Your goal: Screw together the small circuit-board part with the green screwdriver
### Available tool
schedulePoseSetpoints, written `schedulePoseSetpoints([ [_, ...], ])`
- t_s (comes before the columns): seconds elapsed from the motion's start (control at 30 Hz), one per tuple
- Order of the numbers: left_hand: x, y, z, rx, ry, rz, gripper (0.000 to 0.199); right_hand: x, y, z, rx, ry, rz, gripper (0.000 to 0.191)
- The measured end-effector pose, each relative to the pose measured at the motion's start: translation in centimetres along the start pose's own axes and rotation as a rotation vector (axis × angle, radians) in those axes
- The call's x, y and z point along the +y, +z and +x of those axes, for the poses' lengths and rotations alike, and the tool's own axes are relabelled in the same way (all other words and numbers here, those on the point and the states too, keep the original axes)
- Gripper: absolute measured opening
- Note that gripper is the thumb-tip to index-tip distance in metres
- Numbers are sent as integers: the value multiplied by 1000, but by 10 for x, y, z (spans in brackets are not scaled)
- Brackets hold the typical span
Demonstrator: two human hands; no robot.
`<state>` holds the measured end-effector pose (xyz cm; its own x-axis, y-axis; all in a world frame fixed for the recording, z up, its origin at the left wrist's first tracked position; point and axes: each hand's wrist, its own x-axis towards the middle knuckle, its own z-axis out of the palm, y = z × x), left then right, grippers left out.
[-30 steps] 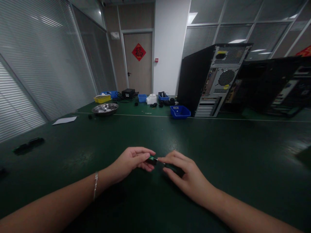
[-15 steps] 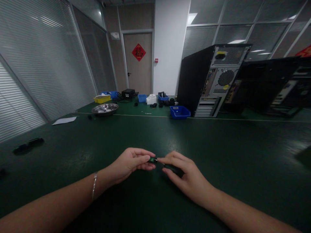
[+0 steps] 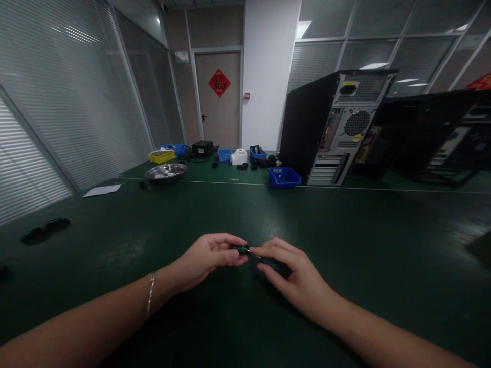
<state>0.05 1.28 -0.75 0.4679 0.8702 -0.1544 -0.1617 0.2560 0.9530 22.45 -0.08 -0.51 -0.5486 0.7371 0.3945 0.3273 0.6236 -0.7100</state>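
My left hand [image 3: 217,256] pinches a small dark piece with a green circuit board [image 3: 241,249] between thumb and fingers. My right hand [image 3: 293,271] is closed around the dark handle of a screwdriver [image 3: 276,266], index finger stretched along its thin metal shaft. The shaft points left, and its tip meets the right end of the small piece. Fingers cover much of the piece, so its exact kind cannot be made out. Both hands are just above the green table mat [image 3: 245,317].
A blue bin [image 3: 284,177] stands beside a black computer tower [image 3: 312,122] at the back right. Farther left are a metal bowl [image 3: 165,173], a yellow basket [image 3: 161,156] and a white paper [image 3: 102,190]. Dark parts [image 3: 45,230] lie at the far left.
The small piece has tilted in my left fingers, so its green face shows less. My left thumb has shifted slightly downward. My right hand has barely moved.
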Motion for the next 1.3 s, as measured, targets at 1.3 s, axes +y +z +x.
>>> schedulePoseSetpoints([
  [1.3,7,13,-15,-117,355,997,32,-2,-3,0,60,30,-14,27],
])
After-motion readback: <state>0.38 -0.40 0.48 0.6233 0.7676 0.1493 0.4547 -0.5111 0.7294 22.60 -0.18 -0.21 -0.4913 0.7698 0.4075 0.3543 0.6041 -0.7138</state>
